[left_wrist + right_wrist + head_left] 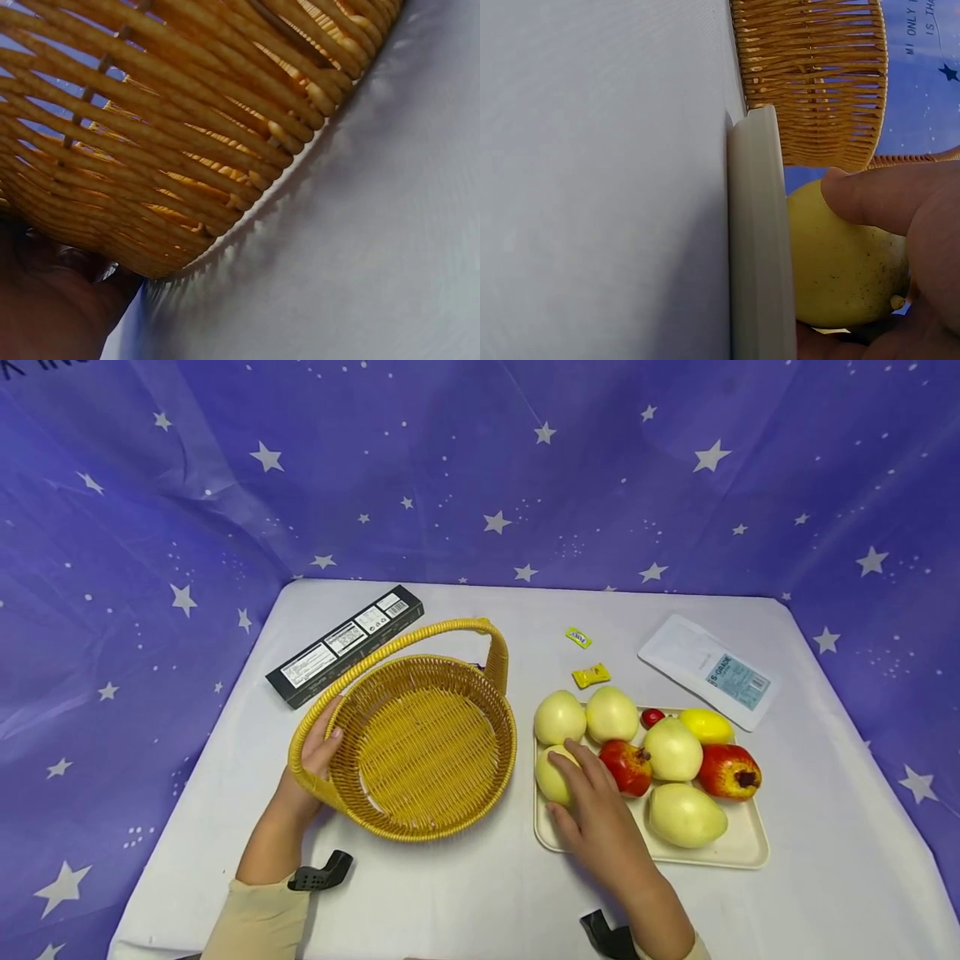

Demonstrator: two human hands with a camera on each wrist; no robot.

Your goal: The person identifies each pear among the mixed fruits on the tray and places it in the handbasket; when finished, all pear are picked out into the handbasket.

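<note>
My left hand [318, 760] grips the left side of a yellow woven basket [427, 756], near the foot of its arched handle. No items show inside the basket. Part of that hand [60, 300] is against the woven wall [165, 142] in the left wrist view. At the tray's left side my right hand [603, 822] holds a pale yellow-green pear [553, 777]. Its thumb lies over the pear [840, 262] in the right wrist view, with fingers at the far side. Other pale pears [560, 718] and red pomegranates [626, 768] lie around it on the cream tray [551, 837].
A yellow lemon [707, 727] and a small red fruit [652, 717] are at the tray's back. Behind stand two yellow wrapped candies [591, 676] and a white pouch [708, 672]. A long black box [345, 646] lies behind the basket's left side.
</note>
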